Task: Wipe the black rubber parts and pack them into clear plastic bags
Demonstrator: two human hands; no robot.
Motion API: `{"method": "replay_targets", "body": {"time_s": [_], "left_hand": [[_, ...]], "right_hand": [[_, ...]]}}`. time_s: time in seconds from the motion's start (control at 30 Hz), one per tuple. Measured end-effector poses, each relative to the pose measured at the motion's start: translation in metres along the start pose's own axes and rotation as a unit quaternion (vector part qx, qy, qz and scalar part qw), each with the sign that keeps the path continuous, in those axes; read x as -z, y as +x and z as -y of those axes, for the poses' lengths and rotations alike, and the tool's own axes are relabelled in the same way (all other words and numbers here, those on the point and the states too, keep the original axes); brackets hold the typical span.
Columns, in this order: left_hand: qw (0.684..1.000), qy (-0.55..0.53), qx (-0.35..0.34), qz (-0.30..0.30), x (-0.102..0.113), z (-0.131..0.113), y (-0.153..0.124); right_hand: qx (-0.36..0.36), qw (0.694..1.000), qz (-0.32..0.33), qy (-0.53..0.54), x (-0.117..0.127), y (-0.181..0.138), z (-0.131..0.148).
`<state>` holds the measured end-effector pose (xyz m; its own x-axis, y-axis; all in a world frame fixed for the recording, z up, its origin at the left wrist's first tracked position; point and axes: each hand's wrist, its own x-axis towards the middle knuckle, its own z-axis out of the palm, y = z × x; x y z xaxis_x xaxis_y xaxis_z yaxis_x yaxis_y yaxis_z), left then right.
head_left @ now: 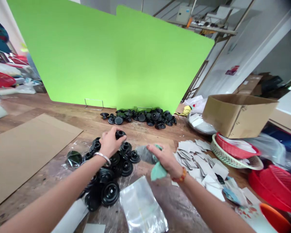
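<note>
My left hand (pixel 111 141), with a bangle at the wrist, grips a round black knob-like part (pixel 120 134) between thumb and fingers. It is above a pile of similar black parts (pixel 111 191) on the wooden floor. A green and grey cloth (pixel 158 171) is bunched in my right hand (pixel 164 158), which is closed around it and a little blurred. The cloth hangs apart from the part in my left hand. Below it lies a stack of clear plastic bags (pixel 143 207).
More black parts (pixel 142 117) lie along the green board (pixel 121 61). White cards (pixel 196 158) are scattered at right, beside baskets (pixel 237 158), a cardboard box (pixel 232 116) and an orange-lined container (pixel 264 216). A flat cardboard sheet (pixel 31 152) lies at left.
</note>
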<state>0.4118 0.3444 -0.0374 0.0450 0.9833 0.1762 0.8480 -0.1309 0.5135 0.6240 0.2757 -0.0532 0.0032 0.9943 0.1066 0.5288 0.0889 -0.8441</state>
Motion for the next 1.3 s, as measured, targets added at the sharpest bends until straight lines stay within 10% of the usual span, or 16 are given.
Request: {"method": "replay_targets", "body": {"time_s": [0.23, 0.53, 0.8, 0.93, 1.07, 1.2, 1.3], "left_hand": [[0.991, 0.104, 0.036, 0.078, -0.030, 0.041, 0.084], [0.974, 0.139, 0.033, 0.178, -0.046, 0.047, 0.091], [0.990, -0.007, -0.083, 0.118, -0.014, 0.020, 0.042], [0.940, -0.235, -0.205, 0.138, -0.021, -0.012, -0.018], [0.922, -0.319, -0.165, 0.146, -0.029, -0.025, -0.057], [0.938, -0.319, -0.063, 0.122, -0.027, -0.024, -0.074], [0.922, -0.352, -0.069, 0.148, -0.023, -0.026, -0.086]], "right_hand": [[0.002, 0.953, -0.054, -0.299, 0.047, 0.123, -0.083], [-0.017, 0.948, -0.009, -0.318, 0.062, 0.188, -0.124], [0.008, 0.980, 0.016, -0.196, 0.051, 0.121, -0.068], [-0.023, 0.990, 0.140, -0.010, 0.037, 0.063, -0.030], [-0.077, 0.973, 0.183, 0.121, 0.023, 0.021, 0.002], [0.088, 0.996, -0.001, 0.023, 0.005, -0.011, 0.031], [0.265, 0.963, 0.045, -0.039, -0.012, -0.027, 0.039]]}}
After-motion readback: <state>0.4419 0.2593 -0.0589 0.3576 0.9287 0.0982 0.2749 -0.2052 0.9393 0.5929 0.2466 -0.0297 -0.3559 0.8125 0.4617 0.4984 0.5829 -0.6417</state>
